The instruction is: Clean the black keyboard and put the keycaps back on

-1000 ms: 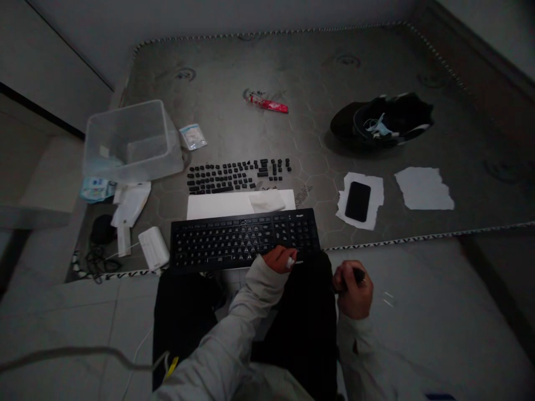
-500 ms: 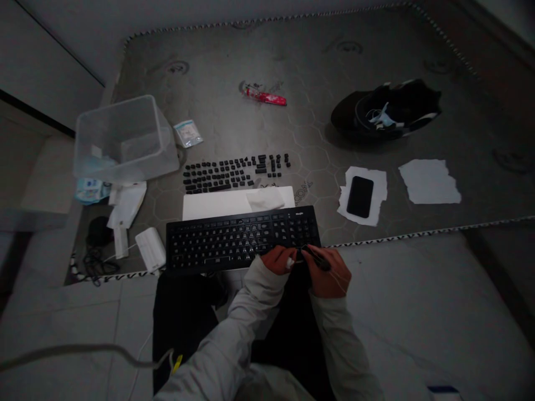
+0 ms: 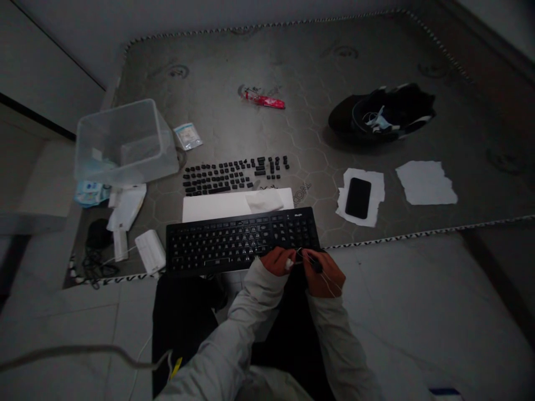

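Note:
A black keyboard (image 3: 225,245) lies along the near edge of the padded surface, above my lap. My left hand (image 3: 276,260) is closed at its lower right part, fingertips pinched together with a small white bit showing at them; what they hold is too small to tell. Right beside it, my right hand (image 3: 324,275) grips a wire keycap puller (image 3: 317,266), whose thin pale wires run across the fingers and whose dark handle lies against the palm. The fingertips of both hands nearly meet. Loose black keycaps (image 3: 219,179) are set out in rows beyond the keyboard.
A white board (image 3: 213,206) with a cloth (image 3: 264,200) lies behind the keyboard. A clear plastic bin (image 3: 125,145) stands left, a white adapter (image 3: 150,252) below. On the right are a phone (image 3: 358,197) on torn paper and a black helmet (image 3: 351,117). A red cutter (image 3: 267,101) lies farther back.
My right hand has shifted slightly left and turned, bringing the puller's wires nearer my left fingertips. My left hand stays almost in place. The view has tilted a little.

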### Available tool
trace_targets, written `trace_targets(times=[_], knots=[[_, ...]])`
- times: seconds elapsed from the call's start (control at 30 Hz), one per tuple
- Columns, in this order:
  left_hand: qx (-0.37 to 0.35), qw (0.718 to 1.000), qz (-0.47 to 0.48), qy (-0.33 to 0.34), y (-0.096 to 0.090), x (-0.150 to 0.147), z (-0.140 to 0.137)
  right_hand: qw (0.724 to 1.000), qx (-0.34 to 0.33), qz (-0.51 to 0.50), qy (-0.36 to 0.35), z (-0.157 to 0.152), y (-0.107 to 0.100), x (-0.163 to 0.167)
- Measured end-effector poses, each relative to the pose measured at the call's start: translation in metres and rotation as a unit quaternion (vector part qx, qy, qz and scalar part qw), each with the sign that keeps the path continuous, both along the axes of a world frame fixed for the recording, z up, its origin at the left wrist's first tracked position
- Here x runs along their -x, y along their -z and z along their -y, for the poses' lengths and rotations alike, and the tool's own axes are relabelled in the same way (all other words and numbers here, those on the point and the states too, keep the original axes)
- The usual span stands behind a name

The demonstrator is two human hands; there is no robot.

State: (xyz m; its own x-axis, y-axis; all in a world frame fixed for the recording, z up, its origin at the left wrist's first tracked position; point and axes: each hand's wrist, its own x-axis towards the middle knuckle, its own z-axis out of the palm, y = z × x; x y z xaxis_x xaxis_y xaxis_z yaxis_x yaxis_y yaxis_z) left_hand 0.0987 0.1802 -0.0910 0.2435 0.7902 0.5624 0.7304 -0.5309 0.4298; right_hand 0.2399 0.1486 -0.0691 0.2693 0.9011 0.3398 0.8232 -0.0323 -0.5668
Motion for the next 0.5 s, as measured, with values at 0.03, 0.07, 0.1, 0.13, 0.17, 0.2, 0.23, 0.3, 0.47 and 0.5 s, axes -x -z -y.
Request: trace_targets(times=[0.03,0.07,0.1,0.13,0.17,0.2,0.23,0.3,0.47,0.5], knots=[[0.008,1.0,-0.002,-0.006,-0.002,-0.001,0.001,1.0,-0.002,0.001,-0.008,0.0,0.002,-0.001],[0.014,1.0,-0.005,-0.006,-0.004,-0.001,0.001,1.0,-0.005,0.004,-0.015,0.0,0.003,-0.002],[0.019,1.0,-0.009,-0.006,-0.005,-0.001,0.002,1.0,-0.007,0.008,-0.023,0.0,0.005,-0.003],[0.023,1.0,-0.01,-0.007,-0.007,-0.001,0.002,0.999,-0.008,0.012,-0.031,0.0,0.006,-0.004],[0.023,1.0,-0.01,-0.008,-0.007,-0.002,0.002,0.999,-0.006,0.016,-0.037,0.001,0.007,-0.005],[0.022,1.0,-0.011,-0.01,-0.008,-0.001,0.003,0.999,-0.001,0.019,-0.042,0.001,0.007,-0.006],[0.021,1.0,-0.014,-0.012,-0.007,-0.001,0.003,0.999,0.006,0.022,-0.045,0.001,0.007,-0.006],[0.024,0.999,-0.027,-0.008,-0.005,-0.001,0.003,0.998,0.021,0.021,-0.049,0.002,0.006,-0.007],[0.049,0.997,-0.062,0.012,0.001,0.0,0.002,0.998,0.037,0.007,-0.058,0.002,0.008,-0.01],[0.053,0.997,-0.061,0.014,0.002,0.0,0.002,0.997,0.037,0.01,-0.064,0.002,0.01,-0.011]])
